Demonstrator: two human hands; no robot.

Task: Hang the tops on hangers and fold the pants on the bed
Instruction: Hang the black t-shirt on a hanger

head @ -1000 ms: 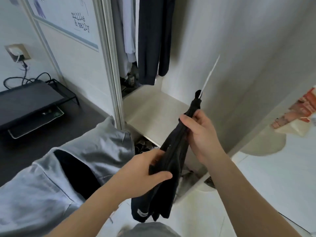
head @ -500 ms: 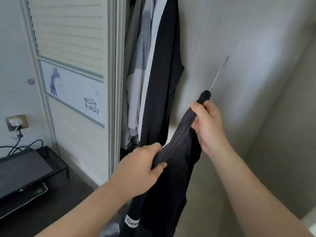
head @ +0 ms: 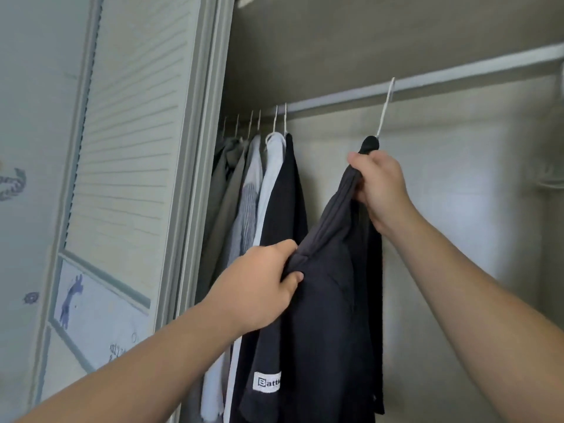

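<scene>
the right hand (head: 378, 187) is clenched round the neck of a dark top (head: 323, 315) on a hanger (head: 370, 144), just under the black knob where the thin white hook rises. the hook's tip reaches the front edge of the rail (head: 488, 67) — whether it sits over the rail i cannot tell. the left hand (head: 259, 288) pinches a bunched fold of the same top lower down, at its left shoulder, thumb on the front. the top hangs inside the closet, slanting from high right to low left, with a white label (head: 268, 381) near its hem. to its left a row of clothes (head: 271, 190) hangs on the rail — grey, pale blue, black — beside the slatted door (head: 128, 148).
</scene>
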